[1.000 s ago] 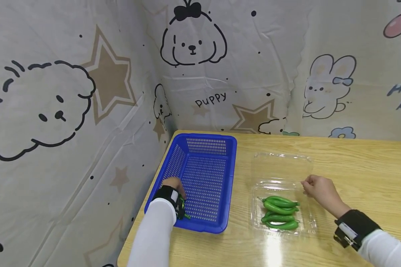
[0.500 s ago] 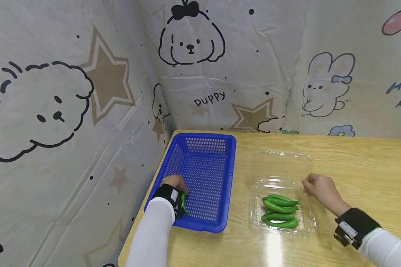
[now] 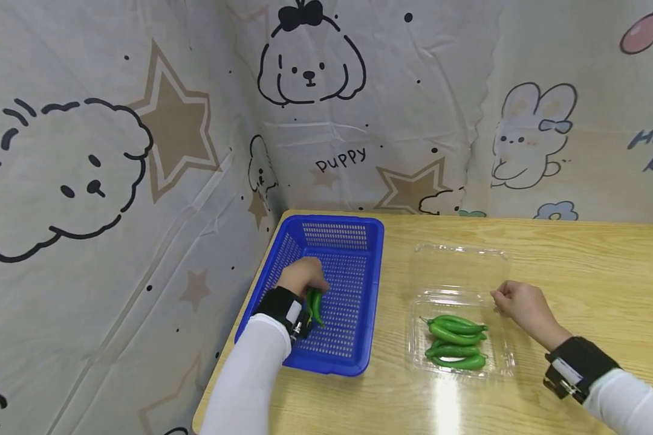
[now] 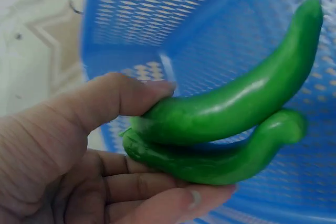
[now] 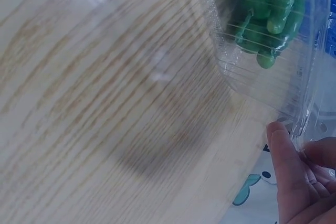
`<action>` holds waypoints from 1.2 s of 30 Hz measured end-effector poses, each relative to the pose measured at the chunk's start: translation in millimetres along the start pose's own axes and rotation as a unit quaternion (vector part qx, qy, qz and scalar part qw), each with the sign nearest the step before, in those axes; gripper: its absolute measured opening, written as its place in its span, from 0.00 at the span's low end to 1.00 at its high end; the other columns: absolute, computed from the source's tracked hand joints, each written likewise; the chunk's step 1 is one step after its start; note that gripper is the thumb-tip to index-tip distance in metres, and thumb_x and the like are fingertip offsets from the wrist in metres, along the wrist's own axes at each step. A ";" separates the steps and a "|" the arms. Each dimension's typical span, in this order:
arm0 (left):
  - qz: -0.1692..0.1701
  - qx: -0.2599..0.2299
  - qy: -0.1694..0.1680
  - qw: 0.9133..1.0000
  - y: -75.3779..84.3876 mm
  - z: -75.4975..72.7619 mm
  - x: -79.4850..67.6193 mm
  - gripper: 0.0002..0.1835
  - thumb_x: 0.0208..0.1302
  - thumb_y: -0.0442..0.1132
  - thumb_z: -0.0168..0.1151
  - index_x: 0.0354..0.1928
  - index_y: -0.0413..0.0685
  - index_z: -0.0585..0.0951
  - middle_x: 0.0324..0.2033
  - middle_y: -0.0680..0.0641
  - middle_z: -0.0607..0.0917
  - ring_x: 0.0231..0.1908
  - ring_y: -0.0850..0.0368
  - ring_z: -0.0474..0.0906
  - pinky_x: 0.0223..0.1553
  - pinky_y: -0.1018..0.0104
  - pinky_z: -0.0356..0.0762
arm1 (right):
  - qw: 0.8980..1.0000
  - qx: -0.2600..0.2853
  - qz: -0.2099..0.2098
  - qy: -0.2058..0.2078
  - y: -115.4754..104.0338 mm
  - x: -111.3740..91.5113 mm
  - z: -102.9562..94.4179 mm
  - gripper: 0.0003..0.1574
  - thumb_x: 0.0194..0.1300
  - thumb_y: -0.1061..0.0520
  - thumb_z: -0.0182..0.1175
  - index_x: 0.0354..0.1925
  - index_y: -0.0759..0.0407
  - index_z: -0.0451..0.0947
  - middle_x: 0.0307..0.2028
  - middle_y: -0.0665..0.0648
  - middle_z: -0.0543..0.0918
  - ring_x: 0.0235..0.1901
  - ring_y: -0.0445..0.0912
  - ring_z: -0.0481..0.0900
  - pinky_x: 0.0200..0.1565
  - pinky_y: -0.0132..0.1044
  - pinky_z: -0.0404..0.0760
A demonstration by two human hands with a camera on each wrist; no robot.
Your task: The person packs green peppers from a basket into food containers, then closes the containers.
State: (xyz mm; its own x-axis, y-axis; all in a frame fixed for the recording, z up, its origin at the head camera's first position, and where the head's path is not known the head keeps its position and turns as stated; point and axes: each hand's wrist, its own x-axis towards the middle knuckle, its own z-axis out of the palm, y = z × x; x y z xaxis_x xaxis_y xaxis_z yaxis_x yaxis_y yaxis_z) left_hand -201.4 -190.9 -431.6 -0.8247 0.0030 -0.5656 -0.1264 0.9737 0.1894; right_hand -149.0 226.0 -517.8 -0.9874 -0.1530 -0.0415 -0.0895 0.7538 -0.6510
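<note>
Over the blue basket (image 3: 377,290), my left hand (image 3: 302,277) holds two green peppers (image 3: 317,307). In the left wrist view the thumb presses the upper pepper (image 4: 231,111), and the lower pepper (image 4: 205,163) lies against the fingers. Both peppers stick out from the hand, curved tips outward. My right hand (image 3: 525,308) pinches the right side rim of a clear plastic clamshell box (image 3: 503,362), its lid (image 3: 459,266) lying back. Several green peppers (image 3: 456,339) are inside the box. The right wrist view shows thumb and fingertips at the rim (image 5: 300,127).
The basket stands at the left of the wooden table (image 3: 588,266), beside a printed cloth wall (image 3: 196,314). Another cloth wall (image 3: 386,121) rises behind the table. Bare tabletop lies between basket and box.
My left hand has moved away from the basket's near left corner, forward and to the right, carrying the two peppers. The right hand stays on the box rim.
</note>
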 end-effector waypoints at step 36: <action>0.189 0.296 0.062 0.934 188.1 16.9 -66.3 0.07 0.57 0.51 0.65 0.31 0.58 0.80 0.28 0.59 0.79 0.28 0.65 0.74 0.29 0.66 0.75 | 1.000 0.011 0.010 0.003 2.5 0.0 1.4 0.15 0.68 0.58 0.53 0.35 0.72 0.77 0.22 0.55 0.82 0.22 0.42 0.77 0.19 0.32 0.71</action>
State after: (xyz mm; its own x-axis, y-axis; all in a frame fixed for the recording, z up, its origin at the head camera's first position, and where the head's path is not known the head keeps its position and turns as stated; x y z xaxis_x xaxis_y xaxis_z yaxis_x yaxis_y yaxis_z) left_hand -161.2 -4.1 -372.0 -0.8110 0.3812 -0.4438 0.4833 0.8640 -0.1411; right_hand -149.1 227.1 -520.5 -0.9897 -0.1344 -0.0494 -0.0675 0.7424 -0.6666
